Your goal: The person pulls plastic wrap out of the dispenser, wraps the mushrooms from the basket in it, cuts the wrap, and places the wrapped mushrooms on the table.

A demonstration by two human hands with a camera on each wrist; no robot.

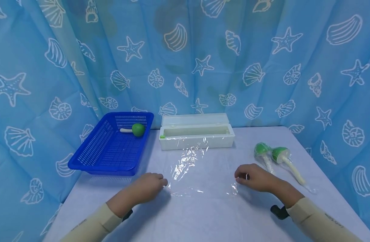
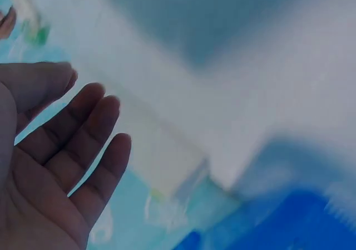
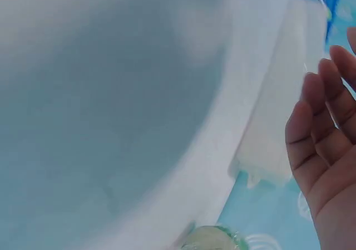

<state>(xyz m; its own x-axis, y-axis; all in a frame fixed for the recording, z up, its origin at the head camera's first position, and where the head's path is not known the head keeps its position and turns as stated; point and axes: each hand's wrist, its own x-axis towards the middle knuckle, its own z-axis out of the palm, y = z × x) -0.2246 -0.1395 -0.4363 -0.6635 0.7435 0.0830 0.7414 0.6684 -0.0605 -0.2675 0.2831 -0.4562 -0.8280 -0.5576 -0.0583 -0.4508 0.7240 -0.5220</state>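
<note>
A clear sheet of cling film (image 1: pixel 188 168) stretches from the front of a white film dispenser box (image 1: pixel 197 143) toward both hands, glinting where it creases. My left hand (image 1: pixel 147 188) pinches its near left corner between thumb and forefinger, the other fingers loosely bent in the left wrist view. At the near right corner, my right hand (image 1: pixel 254 176) pinches the film with thumb and forefinger; its thumb is out of the right wrist view. The box's lid (image 1: pixel 195 119) stands raised at the back, and a green slider (image 1: pixel 162 136) sits at its left front.
A blue mesh basket (image 1: pixel 112 154) on the left holds a green-capped, white-stemmed mushroom shape (image 1: pixel 137 129). Right of my right hand lie two similar mushroom shapes (image 1: pixel 262 150) (image 1: pixel 281 155) in clear film. A blue shell-patterned curtain (image 1: pixel 185 67) hangs behind the white-covered table (image 1: pixel 209 218).
</note>
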